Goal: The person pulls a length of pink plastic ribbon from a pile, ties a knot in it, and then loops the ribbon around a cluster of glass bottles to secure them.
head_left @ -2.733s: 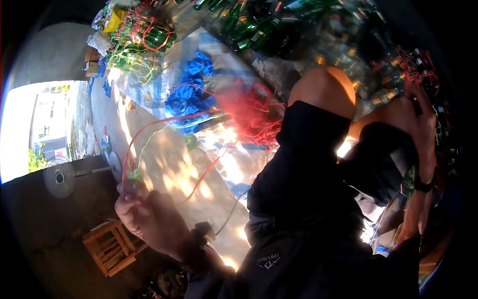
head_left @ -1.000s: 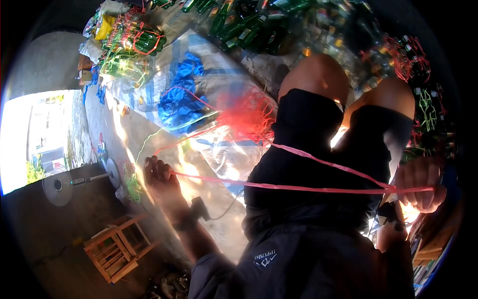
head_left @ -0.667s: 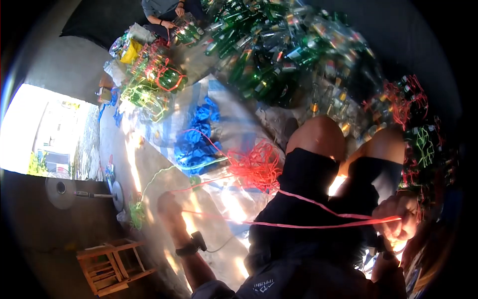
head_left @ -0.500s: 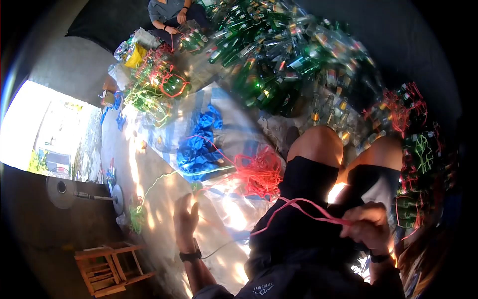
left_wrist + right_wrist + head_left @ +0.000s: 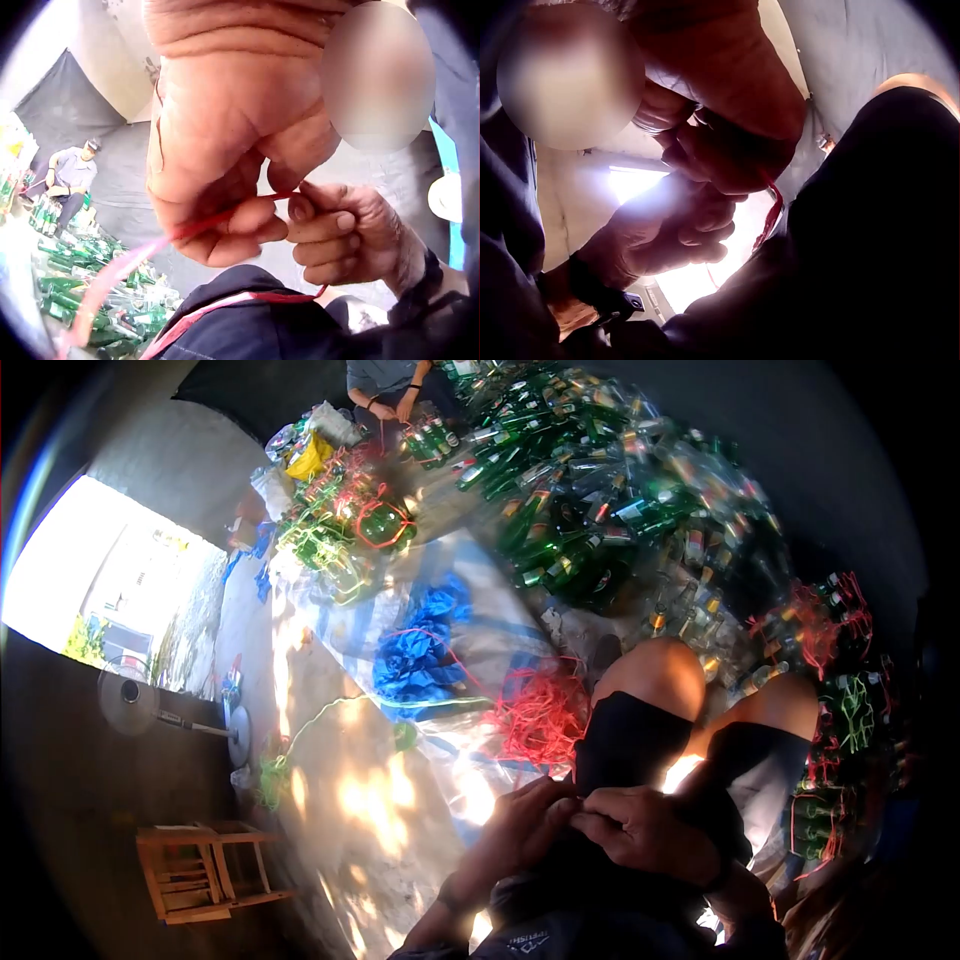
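Note:
Both hands meet over the lap, a strand of red plastic twine between them. In the left wrist view my left hand has its fingers curled round the strand, which trails off toward the lower left. My right hand pinches the same strand between thumb and forefinger, close beside the left fingertips. A red length of the twine hangs below the right hand in the right wrist view. In the head view a loose red tangle of twine lies just beyond the knee.
A blue crumpled plastic bag lies on a striped sheet. Beyond are a large heap of green bottles and tied bottle bundles. A seated person handles bottles at the back. A wooden stool and a fan stand left.
The hands, earlier wide apart with twine stretched across the lap, have come together above it. The left hand, which looked free of the strand half a second ago, now holds it. The head view has shifted.

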The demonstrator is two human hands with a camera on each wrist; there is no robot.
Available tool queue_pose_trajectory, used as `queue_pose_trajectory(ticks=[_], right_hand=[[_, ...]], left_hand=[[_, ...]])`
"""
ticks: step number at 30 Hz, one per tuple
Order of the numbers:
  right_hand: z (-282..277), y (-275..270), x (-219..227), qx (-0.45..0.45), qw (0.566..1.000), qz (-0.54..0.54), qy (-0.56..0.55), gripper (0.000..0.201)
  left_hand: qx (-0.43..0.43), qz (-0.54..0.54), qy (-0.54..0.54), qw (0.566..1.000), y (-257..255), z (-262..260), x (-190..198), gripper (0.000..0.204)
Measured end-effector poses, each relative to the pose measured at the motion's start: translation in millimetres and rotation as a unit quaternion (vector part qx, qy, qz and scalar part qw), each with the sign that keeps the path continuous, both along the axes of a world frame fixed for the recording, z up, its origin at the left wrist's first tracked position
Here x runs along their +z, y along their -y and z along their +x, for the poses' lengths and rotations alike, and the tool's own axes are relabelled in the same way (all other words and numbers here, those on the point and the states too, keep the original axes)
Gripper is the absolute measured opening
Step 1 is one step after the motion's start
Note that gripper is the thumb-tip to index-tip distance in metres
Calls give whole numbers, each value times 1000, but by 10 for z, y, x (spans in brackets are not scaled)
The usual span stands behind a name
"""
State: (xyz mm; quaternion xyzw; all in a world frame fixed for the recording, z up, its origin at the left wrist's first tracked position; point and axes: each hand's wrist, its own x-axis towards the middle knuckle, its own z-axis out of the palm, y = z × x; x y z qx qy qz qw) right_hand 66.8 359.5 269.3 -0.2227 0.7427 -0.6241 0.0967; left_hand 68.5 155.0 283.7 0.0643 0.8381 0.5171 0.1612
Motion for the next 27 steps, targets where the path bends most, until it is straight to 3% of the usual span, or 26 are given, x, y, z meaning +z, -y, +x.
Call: queue_pose_trajectory(ticks=[2,6,8,9,10,11,12,15,16,19,21,22,24,26,27], right_hand=[[-11,-26,-20,-4,1000,17,9,19],[-61,-68,15,31,997,29,58,18],[-81,-82,-29,44,997,24,57,18],[-101,-76,-113,56,998,8,31,18],[-118,-72,-154,67,998,-8,5,18],[-130,-73,-142,67,998,-8,3,18],[-144,-72,-126,70,998,-7,4,18],[-172,-44,-73,86,996,-12,-8,16],[-176,-32,-48,98,995,-17,-20,16],[-206,15,79,124,992,-10,-19,14],[-211,67,42,120,991,-19,-48,12],[-215,89,8,116,990,-30,-76,11],[-216,122,-77,105,990,-15,-88,11],[-225,137,-109,95,990,1,-102,11],[-234,143,-110,100,989,16,-106,7]], left_hand=[[-67,-46,-3,997,78,2,33,27],[-26,16,87,996,213,48,332,21],[-7,82,-57,995,395,108,302,20],[-6,33,-284,958,327,63,393,13],[39,10,-299,953,655,280,-32,49],[88,123,-180,972,791,220,52,42],[135,233,-54,962,896,144,129,36],[209,379,-134,891,987,83,309,24],[296,397,-142,857,1009,127,356,23],[289,439,-178,832,1183,84,522,22],[294,653,-125,686,1358,96,552,21],[334,655,-151,661,1326,59,608,23],[339,642,-174,666,1435,87,563,14],[455,706,-128,528,1313,14,588,25],[544,412,-232,693,1035,-41,540,23]])
